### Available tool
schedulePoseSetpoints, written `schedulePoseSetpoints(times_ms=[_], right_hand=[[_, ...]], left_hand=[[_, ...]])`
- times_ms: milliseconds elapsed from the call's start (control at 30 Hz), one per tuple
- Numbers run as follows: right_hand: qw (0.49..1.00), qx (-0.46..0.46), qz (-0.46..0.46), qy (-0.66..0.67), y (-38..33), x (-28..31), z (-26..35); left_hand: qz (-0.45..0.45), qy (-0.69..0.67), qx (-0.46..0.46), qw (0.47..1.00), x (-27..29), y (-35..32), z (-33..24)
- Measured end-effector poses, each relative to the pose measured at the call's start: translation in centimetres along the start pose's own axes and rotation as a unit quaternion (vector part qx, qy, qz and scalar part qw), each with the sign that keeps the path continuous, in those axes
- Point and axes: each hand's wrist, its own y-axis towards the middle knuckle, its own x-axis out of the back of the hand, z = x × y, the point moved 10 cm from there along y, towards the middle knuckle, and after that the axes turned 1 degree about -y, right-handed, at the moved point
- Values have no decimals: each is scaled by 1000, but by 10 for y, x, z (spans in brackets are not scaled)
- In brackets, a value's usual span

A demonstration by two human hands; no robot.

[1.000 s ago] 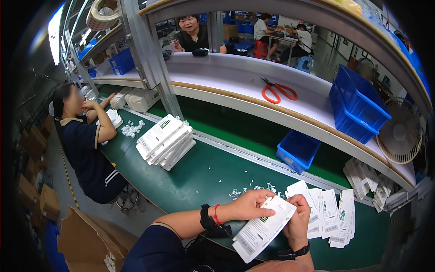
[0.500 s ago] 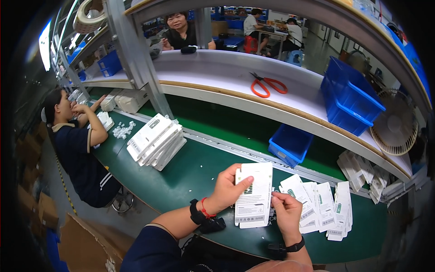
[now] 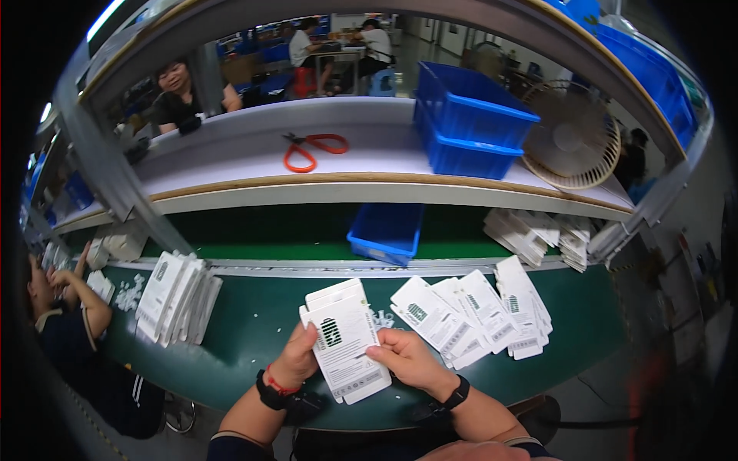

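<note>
A white, flat carton (image 3: 346,338) with a dark green graphic and grey print is held in front of me, slightly tilted. My left hand (image 3: 294,359) grips its left edge, thumb on the front. At its right edge, my right hand (image 3: 413,361) is closed on it with thumb and fingers. A second layer shows along its top and left edges, so it may be more than one carton. To the right, several like cartons (image 3: 461,311) lie fanned on the green table (image 3: 254,369). Small clear pieces (image 3: 381,319) lie behind my right hand.
A tall stack of white cartons (image 3: 178,300) stands at left, beside white bits (image 3: 129,293). A blue bin (image 3: 384,234) sits under the shelf (image 3: 369,157), which bears red-handled scissors (image 3: 300,157), stacked blue bins (image 3: 477,127) and a fan (image 3: 573,134). A co-worker (image 3: 73,338) sits left.
My view has swung right, so everything appears further left. The carton is now tilted, and my left hand has shifted to its side edge while my right hand pinches the other edge.
</note>
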Motion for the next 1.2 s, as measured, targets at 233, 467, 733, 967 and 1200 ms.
schedulePoseSetpoints(times_ms=[233,467,733,967,1200], right_hand=[[994,-3,60,94,6,-30,-1],[948,135,-173,-232,-14,21,50],[977,82,-62,-184,-5,6,27],[954,175,73,-233,-10,-30,45],[940,129,49,-313,-9,-23,50]], left_hand=[[70,22,39,997,-32,-10,2],[32,36,25,999,-31,-2,-1],[8,47,6,999,-25,-8,-4],[101,11,48,994,-40,-8,10],[29,129,-66,989,-4,-13,-2]])
